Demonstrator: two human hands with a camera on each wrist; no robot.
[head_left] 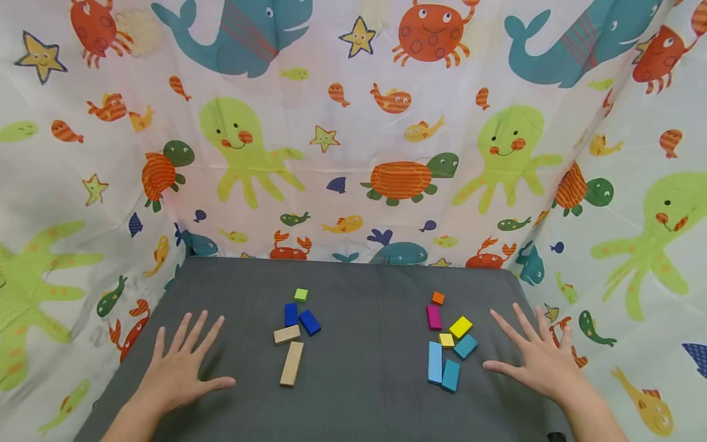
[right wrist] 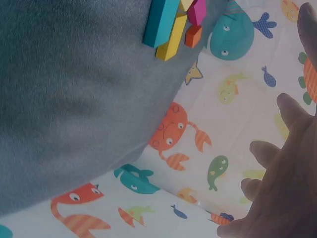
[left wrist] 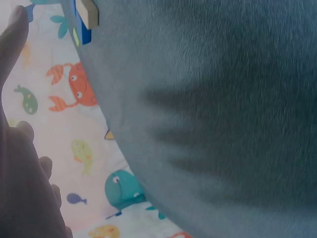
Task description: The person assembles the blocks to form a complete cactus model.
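Left hand: my left hand [head_left: 179,371] is spread wide, fingers fanned, thumb out toward the blocks, nothing in it. It is over the left side of the desk [head_left: 364,374]; I see its finger shadows on the cover in the left wrist view.
Right hand: my right hand [head_left: 544,362] is also splayed wide and holds nothing. Thumb points at the right group, nearest the upper teal block [head_left: 465,347], with a gap between.
Left group, far end: small lime green block [head_left: 301,295], squat, alone at the back.
Left group, middle: upright-lying blue block [head_left: 291,315] and tilted blue block [head_left: 310,322], same deep blue, side by side.
Left group, near end: short beige block [head_left: 286,334] lies crosswise just before the blues; can't tell if it touches. Long beige block [head_left: 291,364] lies lengthwise, slightly slanted, nearest me.
Right group, far end: small orange block [head_left: 438,298], then magenta block [head_left: 433,318] just before it.
Right group, middle: larger yellow block [head_left: 461,327], slanted; small yellow block [head_left: 446,341] close by.
Right group, near end: long light blue block [head_left: 434,363], lengthwise; lower teal block [head_left: 450,376] right beside it.
Desk: dark grey, matte, both groups well apart on it.
Backdrop: white cloth [head_left: 331,166] with printed sea animals, behind and on both sides.
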